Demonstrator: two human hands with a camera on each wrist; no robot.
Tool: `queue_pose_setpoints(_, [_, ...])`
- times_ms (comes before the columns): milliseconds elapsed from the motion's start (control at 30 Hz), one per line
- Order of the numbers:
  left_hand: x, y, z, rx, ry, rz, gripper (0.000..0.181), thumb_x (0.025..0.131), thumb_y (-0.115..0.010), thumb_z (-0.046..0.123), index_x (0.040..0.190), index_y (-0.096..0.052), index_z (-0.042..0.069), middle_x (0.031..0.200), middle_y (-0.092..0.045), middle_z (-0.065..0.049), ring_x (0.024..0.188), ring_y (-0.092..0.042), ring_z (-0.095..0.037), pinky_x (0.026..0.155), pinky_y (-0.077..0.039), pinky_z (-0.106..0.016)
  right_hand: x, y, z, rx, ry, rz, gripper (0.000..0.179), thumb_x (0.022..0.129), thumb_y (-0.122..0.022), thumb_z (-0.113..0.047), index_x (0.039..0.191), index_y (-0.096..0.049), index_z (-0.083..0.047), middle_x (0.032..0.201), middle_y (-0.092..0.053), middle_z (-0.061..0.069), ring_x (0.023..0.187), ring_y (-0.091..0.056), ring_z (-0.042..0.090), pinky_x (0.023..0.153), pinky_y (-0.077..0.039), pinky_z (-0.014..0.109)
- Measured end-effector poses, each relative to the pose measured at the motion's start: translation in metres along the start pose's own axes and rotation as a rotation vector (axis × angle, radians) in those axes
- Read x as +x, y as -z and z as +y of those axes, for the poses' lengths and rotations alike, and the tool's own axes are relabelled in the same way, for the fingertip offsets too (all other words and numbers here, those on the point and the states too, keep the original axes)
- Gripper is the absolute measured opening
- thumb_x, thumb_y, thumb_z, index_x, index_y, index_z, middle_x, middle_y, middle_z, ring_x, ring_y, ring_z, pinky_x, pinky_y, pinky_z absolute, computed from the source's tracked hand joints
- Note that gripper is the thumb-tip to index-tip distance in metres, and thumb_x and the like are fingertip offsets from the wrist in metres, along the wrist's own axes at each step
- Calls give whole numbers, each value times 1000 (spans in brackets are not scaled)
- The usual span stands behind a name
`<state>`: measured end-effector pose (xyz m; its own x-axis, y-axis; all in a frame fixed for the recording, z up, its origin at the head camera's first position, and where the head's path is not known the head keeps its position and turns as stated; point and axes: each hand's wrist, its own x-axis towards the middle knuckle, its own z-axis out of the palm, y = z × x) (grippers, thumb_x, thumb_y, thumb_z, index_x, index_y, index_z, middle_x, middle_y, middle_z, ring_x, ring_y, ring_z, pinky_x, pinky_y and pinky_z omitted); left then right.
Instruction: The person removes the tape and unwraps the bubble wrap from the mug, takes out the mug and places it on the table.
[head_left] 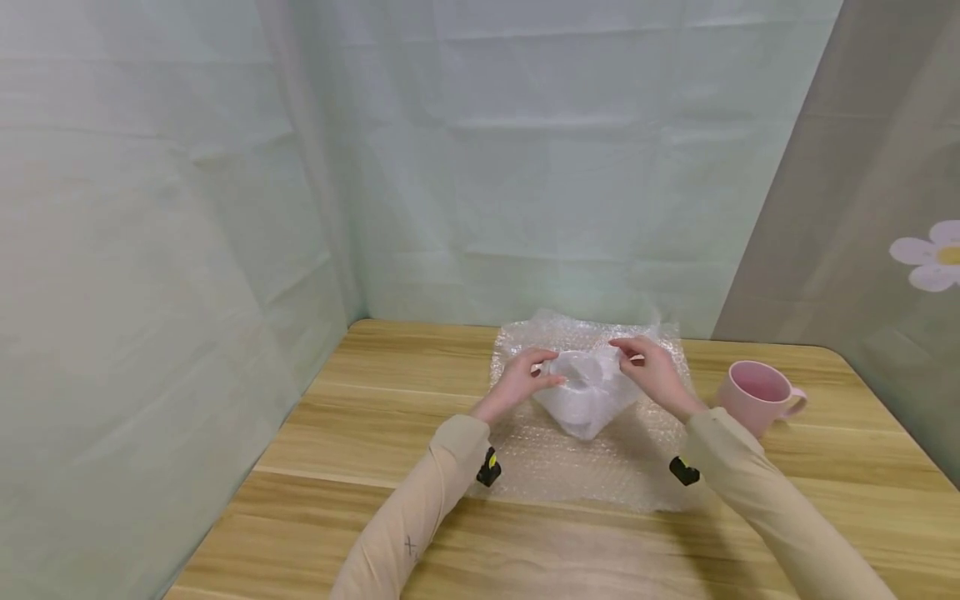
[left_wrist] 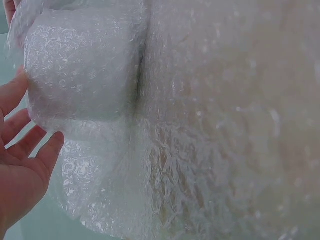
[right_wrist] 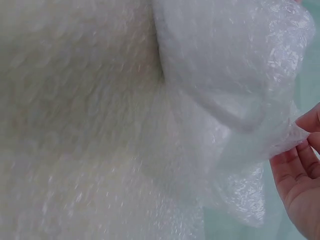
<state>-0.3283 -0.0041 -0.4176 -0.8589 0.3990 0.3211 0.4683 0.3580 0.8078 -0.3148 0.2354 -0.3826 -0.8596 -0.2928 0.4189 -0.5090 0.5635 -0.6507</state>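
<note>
A white mug (head_left: pixel 577 367) stands in the middle of the table, loosely covered by bubble wrap (head_left: pixel 581 421). Its handle (right_wrist: pixel 232 117) shows faintly through the film in the right wrist view. My left hand (head_left: pixel 525 379) holds the mug's left side through the wrap, thumb and fingers spread around it near the rim. On the other side, my right hand (head_left: pixel 651 367) pinches a gathered edge of the bubble wrap between thumb and fingertips, beside the handle; the same right hand (right_wrist: pixel 300 175) shows at that view's right edge.
More of the bubble wrap sheet lies flat under the mug on the wooden table (head_left: pixel 360 417). To the right of my right forearm stands a pink mug (head_left: pixel 753 400), handle pointing right. Pale fabric curtains (head_left: pixel 525 183) rise behind and beside the table.
</note>
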Motion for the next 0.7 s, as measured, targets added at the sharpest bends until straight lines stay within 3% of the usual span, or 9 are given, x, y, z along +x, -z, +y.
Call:
queue_pose_setpoints(167, [0, 0, -1, -11, 8, 1, 46, 78, -72, 13, 118, -55, -4, 118, -52, -14, 108, -48, -26, 86, -43, -29, -9, 8, 6, -8, 2, -17, 27, 80, -50, 9, 106, -60, 6, 97, -53, 14, 88, -49, 26, 79, -47, 42])
queue_pose_setpoints(400, [1, 0, -1, -11, 24, -1, 47, 78, -72, 13, 119, -55, -4, 118, -51, -14, 108, -48, -25, 86, -43, -27, -24, 20, 14, 86, 98, -70, 25, 76, -54, 16, 97, -59, 4, 101, -55, 16, 96, -49, 28, 82, -42, 50])
queue_pose_setpoints(567, [2, 1, -1, -28, 49, 1, 48, 77, -72, 13, 119, -54, -3, 119, -51, -13, 109, -47, -25, 86, -42, -26, -34, 30, 14, 88, 42, -98, 22, 79, -54, 11, 98, -57, 0, 102, -56, 13, 100, -48, 28, 86, -39, 49])
queue_pose_setpoints(700, [2, 0, -1, -29, 51, -7, 48, 78, -71, 13, 119, -54, -3, 119, -51, -13, 108, -47, -25, 86, -42, -25, -42, 40, 12, 47, -18, -104, 14, 86, -48, 4, 96, -58, -1, 99, -58, 12, 97, -50, 29, 82, -41, 47])
